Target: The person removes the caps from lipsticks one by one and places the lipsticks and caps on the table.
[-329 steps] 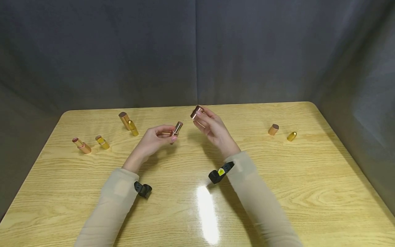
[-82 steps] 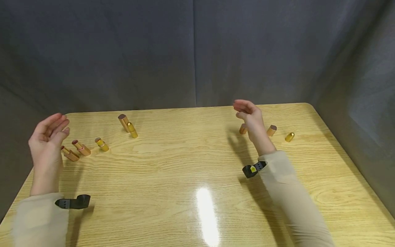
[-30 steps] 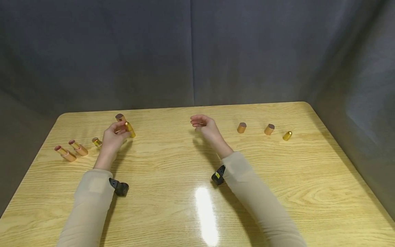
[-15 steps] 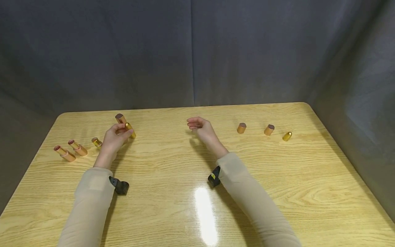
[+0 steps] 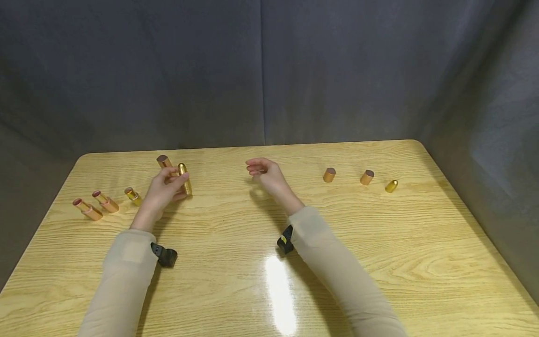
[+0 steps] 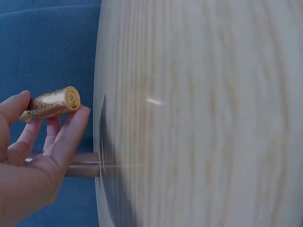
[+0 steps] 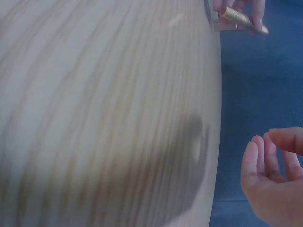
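In the head view my left hand [image 5: 162, 189] pinches a gold lipstick [image 5: 185, 180], its rounded cap end up. The left wrist view shows the hammered gold tube [image 6: 49, 104] between thumb and fingers, its flat base turned to the camera and raised off the table. My right hand [image 5: 269, 177] hovers over the middle of the table, fingers loosely bent, holding nothing; the right wrist view shows a gap between its thumb and fingers. Behind the left hand stands a closed rose-gold lipstick [image 5: 164, 161], partly covered by that hand.
At the left stand two uncapped rose-gold lipsticks, one outermost [image 5: 88, 209] and one beside it [image 5: 105, 201], then an uncapped gold lipstick [image 5: 133, 196]. At the right stand a rose-gold cap [image 5: 330, 175], another rose-gold cap [image 5: 367, 177] and a rounded gold cap [image 5: 391, 186]. A curtain borders the table.
The rose-gold lipstick and cap held earlier now stand at left and right. Since then my left hand has gripped the gold lipstick and lifted it rightward; my right hand has moved left.
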`<state>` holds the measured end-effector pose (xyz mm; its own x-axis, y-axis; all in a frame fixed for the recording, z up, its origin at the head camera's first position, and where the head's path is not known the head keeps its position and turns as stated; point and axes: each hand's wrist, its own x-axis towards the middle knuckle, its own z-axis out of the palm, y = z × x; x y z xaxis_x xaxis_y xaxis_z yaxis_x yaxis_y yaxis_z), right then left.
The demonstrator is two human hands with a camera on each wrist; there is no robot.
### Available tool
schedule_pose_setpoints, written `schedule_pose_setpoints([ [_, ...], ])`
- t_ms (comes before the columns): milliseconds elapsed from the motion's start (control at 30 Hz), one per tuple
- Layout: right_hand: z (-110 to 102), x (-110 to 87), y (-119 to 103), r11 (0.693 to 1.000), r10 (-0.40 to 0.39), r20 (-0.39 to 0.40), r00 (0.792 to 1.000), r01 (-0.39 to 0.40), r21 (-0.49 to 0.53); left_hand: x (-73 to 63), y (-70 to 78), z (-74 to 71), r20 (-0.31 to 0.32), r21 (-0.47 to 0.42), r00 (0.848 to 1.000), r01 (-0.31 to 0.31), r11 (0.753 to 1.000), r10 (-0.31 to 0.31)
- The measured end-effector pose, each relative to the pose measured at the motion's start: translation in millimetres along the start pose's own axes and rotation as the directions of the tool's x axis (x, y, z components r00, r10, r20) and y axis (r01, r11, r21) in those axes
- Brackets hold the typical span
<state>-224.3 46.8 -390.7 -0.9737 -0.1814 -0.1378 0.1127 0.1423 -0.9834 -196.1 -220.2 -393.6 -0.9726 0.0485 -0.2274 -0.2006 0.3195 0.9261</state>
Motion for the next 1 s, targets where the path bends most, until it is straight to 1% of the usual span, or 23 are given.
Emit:
schedule_pose_setpoints([
  [233,14,1.1,-6,0.999,-0.036,0.019,0.999,0.036,0.016,-1.4,5.3,6.6,0.043,-0.005,0.999,-0.011,1.0,0.012],
  [367,23,1.2,-8,0.999,-0.04,0.04,0.998,0.04,0.017,-1.7,7.2,10.7,0.068,0.005,0.997,-0.021,1.0,0.021],
  [567,34,-0.1,-10,0.999,-0.048,0.064,0.997,0.049,-0.009,-1.6,9.4,17.3,0.104,0.022,0.993,-0.06,0.998,0.058],
  [767,41,-3.1,-9,0.999,-0.04,0.073,0.997,0.043,-0.029,0.4,11.6,24.0,0.123,0.063,0.99,-0.069,0.996,0.061],
  [900,44,-5.0,-8,0.999,-0.028,0.088,0.996,0.03,-0.016,1.4,12.3,27.5,0.153,0.097,0.987,-0.073,0.993,0.058],
  [1000,45,-5.9,-7,1.0,-0.017,0.09,0.996,0.018,-0.015,1.3,13.1,30.0,0.178,0.106,0.982,-0.082,0.991,0.062],
])
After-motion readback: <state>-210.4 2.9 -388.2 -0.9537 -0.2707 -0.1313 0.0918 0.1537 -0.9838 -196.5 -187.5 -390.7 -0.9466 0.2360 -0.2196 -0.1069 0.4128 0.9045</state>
